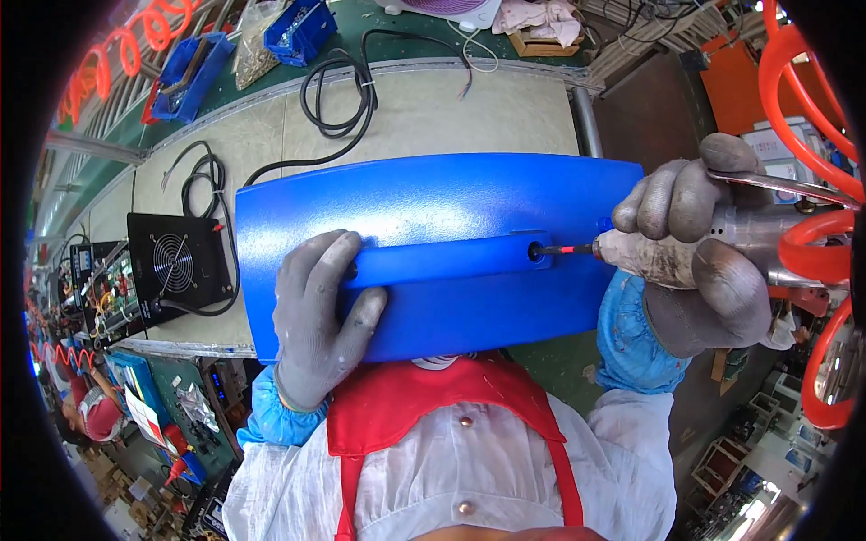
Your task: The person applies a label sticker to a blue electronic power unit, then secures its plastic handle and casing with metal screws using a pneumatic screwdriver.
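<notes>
A blue curved casing (pixel 424 185) lies across the bench in front of me, with a long raised blue handle (pixel 442 259) on it. My left hand (pixel 311 320), in a grey glove, grips the handle's left end, thumb on the near side and fingers on the far side. In my gloved right hand (pixel 722 293) is an air screwdriver (pixel 645 259), its nose wrapped in worn, stained material and its body metal. It lies level, pointing left. The tip of its bit (pixel 568 250) is at the round hole in the handle's right end; whether a screw is there is hidden.
An orange coiled air hose (pixel 798 239) hangs at the right. Black cable (pixel 347 126) loops behind the casing. A black box with a fan grille (pixel 173 261) stands at the left. Blue parts bins (pixel 300 34) sit on the far green shelf. Another person (pixel 99 415) is far left.
</notes>
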A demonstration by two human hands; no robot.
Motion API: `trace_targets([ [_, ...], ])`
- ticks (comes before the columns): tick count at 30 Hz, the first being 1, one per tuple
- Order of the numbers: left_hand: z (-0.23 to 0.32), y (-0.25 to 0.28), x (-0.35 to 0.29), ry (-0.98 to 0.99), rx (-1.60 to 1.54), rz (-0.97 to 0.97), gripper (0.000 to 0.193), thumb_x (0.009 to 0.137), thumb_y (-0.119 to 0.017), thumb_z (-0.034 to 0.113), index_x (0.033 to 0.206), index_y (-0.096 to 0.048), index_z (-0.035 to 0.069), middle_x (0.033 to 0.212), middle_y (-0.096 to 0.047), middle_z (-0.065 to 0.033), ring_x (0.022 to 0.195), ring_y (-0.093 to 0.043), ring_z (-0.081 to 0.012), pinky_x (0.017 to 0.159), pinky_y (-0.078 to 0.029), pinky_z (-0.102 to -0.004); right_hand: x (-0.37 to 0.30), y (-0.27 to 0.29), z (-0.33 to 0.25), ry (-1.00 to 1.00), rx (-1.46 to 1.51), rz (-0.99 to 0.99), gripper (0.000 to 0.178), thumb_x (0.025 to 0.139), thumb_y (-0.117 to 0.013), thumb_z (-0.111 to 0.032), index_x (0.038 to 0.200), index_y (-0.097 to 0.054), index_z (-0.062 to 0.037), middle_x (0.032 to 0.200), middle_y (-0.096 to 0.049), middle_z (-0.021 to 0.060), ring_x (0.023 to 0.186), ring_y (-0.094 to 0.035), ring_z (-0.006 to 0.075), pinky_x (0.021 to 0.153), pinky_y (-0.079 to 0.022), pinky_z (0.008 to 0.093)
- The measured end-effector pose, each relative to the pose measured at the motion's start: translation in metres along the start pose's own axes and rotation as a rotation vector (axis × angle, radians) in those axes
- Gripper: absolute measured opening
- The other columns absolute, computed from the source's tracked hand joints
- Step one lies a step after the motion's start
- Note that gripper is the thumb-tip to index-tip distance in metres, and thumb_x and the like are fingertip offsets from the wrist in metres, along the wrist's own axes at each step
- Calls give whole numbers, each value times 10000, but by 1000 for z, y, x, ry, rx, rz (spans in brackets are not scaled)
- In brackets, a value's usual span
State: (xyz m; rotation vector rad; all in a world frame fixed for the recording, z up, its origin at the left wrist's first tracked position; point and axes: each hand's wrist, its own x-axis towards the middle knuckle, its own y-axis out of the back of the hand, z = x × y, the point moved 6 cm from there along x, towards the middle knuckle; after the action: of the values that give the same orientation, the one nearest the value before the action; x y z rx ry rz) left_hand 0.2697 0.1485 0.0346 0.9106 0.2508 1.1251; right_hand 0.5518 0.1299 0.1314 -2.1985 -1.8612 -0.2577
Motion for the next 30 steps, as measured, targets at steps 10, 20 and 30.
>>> trace_targets([
  [10,7,4,0,-98,9,43,523,817,-708,193,1274,-540,2,1192,-582,-187,1087,-560,-366,960,-416,-434,13,-27,-2,59,-92,-181,668,613,-564,-65,1238,-463,147,672,-468,56,617,-520,206,664,-547,377],
  [20,6,5,-6,-129,48,51,550,802,-708,169,1295,-525,6,1230,-557,-197,1122,-538,-383,980,-409,-456,18,-30,7,-13,-90,-43,592,630,-576,-251,1134,-544,57,644,-382,20,578,-448,189,588,-498,366],
  [30,13,1,-1,-164,108,18,570,813,-711,231,1290,-520,-17,1226,-553,-218,1130,-540,-394,975,-407,-465,-19,-2,1,56,28,304,663,676,-574,-184,1276,-475,80,704,-409,57,682,-478,210,651,-471,398],
])
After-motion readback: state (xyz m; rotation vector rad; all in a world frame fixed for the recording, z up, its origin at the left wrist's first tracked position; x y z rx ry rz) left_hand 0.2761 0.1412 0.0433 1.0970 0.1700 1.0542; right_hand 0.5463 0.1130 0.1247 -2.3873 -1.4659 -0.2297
